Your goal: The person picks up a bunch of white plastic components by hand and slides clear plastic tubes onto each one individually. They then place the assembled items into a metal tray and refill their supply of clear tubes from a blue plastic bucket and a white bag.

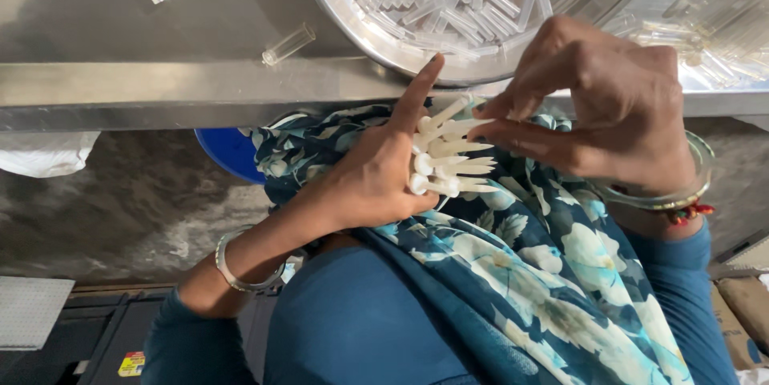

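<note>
Steel table edge (pixel 160 84) above both hands: left (pixel 376 181) gripping white plungers (pixel 448 161), right (pixel 601 104) pinching one beside round tray (pixel 352 24).

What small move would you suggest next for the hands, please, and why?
Probably the right hand should slide its pinched white stick down level with the others, since the left hand grips a bundle of sticks with uneven tips.

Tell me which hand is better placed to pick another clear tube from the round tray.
Right, probably. The right hand sits by the round tray rim, touching only plunger tips, while the left hand grips the white plungers.
</note>
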